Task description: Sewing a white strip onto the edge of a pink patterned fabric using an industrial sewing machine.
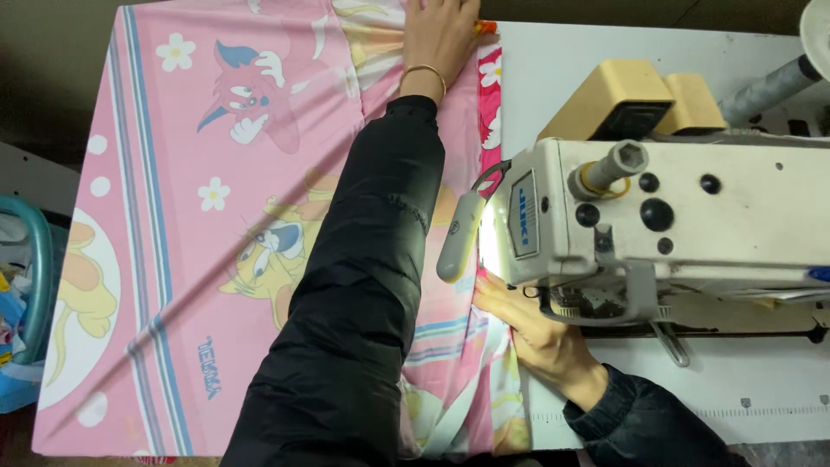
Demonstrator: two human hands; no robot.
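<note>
A pink cartoon-print fabric [207, 216] lies spread over the table, running under the head of a cream sewing machine [657, 216]. My left hand [439, 35], with a gold bangle at the wrist, reaches far across and presses flat on the fabric's far edge. My right hand [532, 333] rests flat on the fabric's near part, just below the lit needle area [488, 246], fingers together and pointing toward the needle. Both arms wear black padded sleeves. The needle itself is hidden by the machine head.
The white machine table [735, 380] extends right, with ruler marks near its front edge. A beige box-shaped unit [622, 99] and a grey thread cone [769, 86] sit behind the machine. A teal basket [26, 285] of items stands at the left.
</note>
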